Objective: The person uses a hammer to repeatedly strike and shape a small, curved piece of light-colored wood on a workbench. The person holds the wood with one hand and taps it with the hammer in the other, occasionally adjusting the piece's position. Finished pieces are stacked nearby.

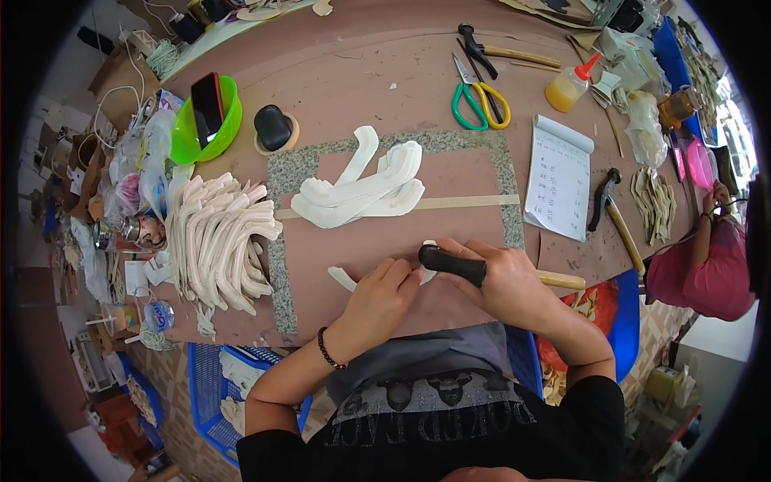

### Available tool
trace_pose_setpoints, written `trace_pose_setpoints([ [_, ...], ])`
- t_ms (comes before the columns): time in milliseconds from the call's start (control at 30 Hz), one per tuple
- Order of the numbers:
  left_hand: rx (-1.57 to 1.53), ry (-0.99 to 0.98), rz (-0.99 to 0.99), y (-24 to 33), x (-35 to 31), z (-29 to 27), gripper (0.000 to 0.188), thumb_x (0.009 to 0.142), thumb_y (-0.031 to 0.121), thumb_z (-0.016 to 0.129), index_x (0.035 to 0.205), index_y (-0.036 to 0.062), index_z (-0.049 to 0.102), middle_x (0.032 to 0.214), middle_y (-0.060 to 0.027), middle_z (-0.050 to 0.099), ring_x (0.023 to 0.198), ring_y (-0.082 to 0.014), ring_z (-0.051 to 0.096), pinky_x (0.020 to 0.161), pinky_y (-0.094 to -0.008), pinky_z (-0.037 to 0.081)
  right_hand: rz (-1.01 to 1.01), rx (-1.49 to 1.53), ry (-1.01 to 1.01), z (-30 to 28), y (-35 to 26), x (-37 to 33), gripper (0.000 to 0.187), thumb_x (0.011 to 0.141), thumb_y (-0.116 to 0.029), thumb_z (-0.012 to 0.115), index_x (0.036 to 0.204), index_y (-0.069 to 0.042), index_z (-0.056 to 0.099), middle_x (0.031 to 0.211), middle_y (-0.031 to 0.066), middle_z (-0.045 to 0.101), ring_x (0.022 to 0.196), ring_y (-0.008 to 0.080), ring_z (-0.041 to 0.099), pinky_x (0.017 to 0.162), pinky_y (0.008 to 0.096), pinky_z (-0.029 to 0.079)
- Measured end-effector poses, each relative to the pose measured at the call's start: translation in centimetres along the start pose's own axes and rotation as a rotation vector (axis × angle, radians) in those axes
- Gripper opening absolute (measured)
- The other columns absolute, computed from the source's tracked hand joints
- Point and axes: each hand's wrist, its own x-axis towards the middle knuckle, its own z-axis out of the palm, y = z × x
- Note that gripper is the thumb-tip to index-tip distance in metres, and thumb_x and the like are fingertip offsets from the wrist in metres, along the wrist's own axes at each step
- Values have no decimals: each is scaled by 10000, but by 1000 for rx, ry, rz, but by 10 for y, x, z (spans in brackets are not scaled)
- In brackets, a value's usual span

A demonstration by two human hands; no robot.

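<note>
The white strip [342, 279] lay nearside of the white pile [361, 201], the left hand [374, 300] bunching its fingers over it, the right hand [514, 281] curling its fingers round a hammer [462, 266], apparently for flattening, which called for steady pressure.

Strips [361, 199] are white, hammerhead [454, 264] black, slab [283, 273] speckled grey.

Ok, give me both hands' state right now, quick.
Left hand: curled, at a white strip; whether it grips cannot be told.
Right hand: closed, holding a black-headed hammer with a wooden handle.
</note>
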Motion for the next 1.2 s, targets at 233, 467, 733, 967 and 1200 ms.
trace_pose_setpoints([
  [233, -45, 190, -272, 22, 27, 45, 232, 812, -34, 680, 1043, -48, 669, 924, -108, 566, 864, -270, 622, 647, -395, 542, 71, -48, 119, -16, 13, 14, 556, 827, -157, 704, 1372, -73, 632, 882, 129, 661, 647, 322, 677, 559, 419, 550],
  [467, 356, 62, -51, 22, 24, 31, 326, 811, 95, 648, 1104, -48, 672, 940, -73, 566, 899, -208, 586, 644, -327, 512, 66, -79, 172, -14, 15, 13, 478, 930, -306, 715, 1346, -78, 655, 844, 129, 672, 632, 332, 679, 559, 421, 553],
  [733, 417, -3, 21, 22, 6, 13, 410, 814, 102, 642, 1181, -77, 675, 975, -78, 585, 891, -209, 563, 688, -311, 456, 129, -95, 57, -15, 8, 6, 593, 862, -185, 753, 1429, -116, 596, 967, 123, 684, 683, 346, 678, 572, 434, 544],
  [967, 462, 31, 61, 21, -11, 6, 397, 827, 110, 633, 1166, -91, 682, 986, -84, 590, 887, -207, 552, 734, -306, 441, 202, -2, 19, -7, 3, 5, 601, 833, -168, 757, 1412, -105, 607, 948, 123, 683, 670, 360, 671, 621, 446, 556],
  [1200, 384, 60, 10, 21, -32, 0, 341, 832, 110, 636, 1106, -82, 699, 923, -68, 572, 857, -199, 546, 780, -335, 414, 189, 53, 9, -4, -12, 7, 444, 892, -146, 750, 1314, -51, 651, 889, 131, 689, 731, 351, 693, 642, 415, 554],
])
